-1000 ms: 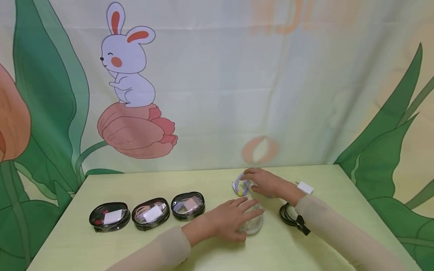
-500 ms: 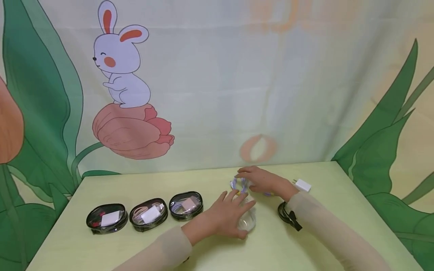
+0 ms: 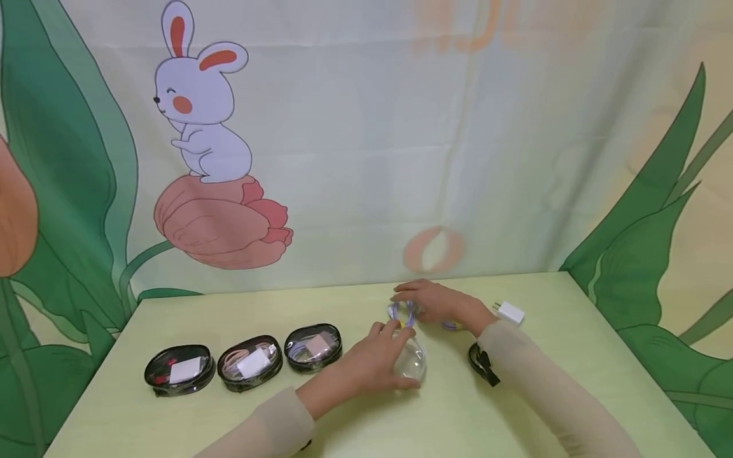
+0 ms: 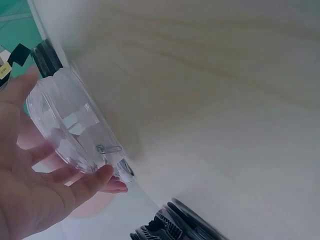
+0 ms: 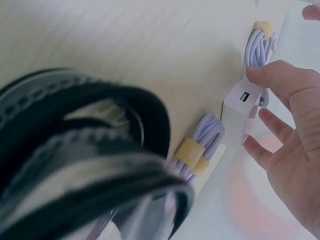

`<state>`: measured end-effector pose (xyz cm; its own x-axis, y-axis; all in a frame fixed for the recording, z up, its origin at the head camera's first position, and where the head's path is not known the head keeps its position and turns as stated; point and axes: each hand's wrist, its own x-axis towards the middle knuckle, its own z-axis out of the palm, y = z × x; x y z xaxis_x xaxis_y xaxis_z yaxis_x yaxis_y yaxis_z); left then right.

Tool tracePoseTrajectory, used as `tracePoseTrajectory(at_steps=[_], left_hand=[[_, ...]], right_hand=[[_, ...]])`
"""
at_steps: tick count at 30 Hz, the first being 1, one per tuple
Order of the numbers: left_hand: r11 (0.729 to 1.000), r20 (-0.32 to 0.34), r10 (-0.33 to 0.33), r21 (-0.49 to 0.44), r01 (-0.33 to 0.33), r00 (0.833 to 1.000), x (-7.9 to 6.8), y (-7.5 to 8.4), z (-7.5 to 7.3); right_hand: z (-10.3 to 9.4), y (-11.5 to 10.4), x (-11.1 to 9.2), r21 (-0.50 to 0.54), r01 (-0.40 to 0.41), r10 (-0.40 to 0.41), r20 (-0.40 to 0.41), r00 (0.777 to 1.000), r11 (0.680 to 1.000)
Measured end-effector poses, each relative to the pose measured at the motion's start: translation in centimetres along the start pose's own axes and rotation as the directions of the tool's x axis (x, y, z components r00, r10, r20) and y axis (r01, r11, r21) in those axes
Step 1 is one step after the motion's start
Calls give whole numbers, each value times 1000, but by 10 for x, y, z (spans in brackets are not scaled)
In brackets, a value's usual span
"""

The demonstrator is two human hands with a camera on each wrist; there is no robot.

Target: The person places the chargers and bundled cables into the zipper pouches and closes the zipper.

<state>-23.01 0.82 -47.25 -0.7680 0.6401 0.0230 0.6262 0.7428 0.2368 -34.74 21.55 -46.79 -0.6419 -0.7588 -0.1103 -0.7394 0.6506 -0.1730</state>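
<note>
A clear rounded pouch point(image 3: 411, 362) lies on the table, with a small zip pull showing in the left wrist view. My left hand point(image 3: 372, 362) holds it, thumb on one side and fingers curled along the other. Farther back, my right hand point(image 3: 438, 302) hovers around a white charger block point(image 5: 240, 107), fingers spread and fingertips near its sides. A purple cable bundle point(image 3: 403, 313) with a yellow tie lies just beyond that block. Another purple cable bundle point(image 5: 200, 145) sits on the block's other side. The right palm hides much of the block in the head view.
Three black-trimmed clear pouches, a left one point(image 3: 180, 370), a middle one point(image 3: 250, 362) and a right one point(image 3: 313, 348), stand in a row holding chargers and cables. A black looped item point(image 3: 483, 364) and a white plug point(image 3: 509, 312) lie right. A printed cloth point(image 3: 343, 159) hangs behind the table.
My left fingers have drawn in around the clear pouch, which has shifted slightly left. My right hand has edged left over the nearer purple cable. The head view has shifted a little.
</note>
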Motion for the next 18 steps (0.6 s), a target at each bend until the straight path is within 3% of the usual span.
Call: tracePoseTrajectory(at_steps=[6,11,18], left_hand=[[998,-7,-43,-52,42,999,-4,0,0],[994,-47,-72,-83,68,996,-7,-1,-2],[989,-101,-104,-115,92,989,-12,-2,-2]], right_hand=[[-1,2,6,-8,59,-59,4,998,998],[-6,3,14,21,54,-55,93,994,998],[-6,9,22,103,19,-28,80,996,994]])
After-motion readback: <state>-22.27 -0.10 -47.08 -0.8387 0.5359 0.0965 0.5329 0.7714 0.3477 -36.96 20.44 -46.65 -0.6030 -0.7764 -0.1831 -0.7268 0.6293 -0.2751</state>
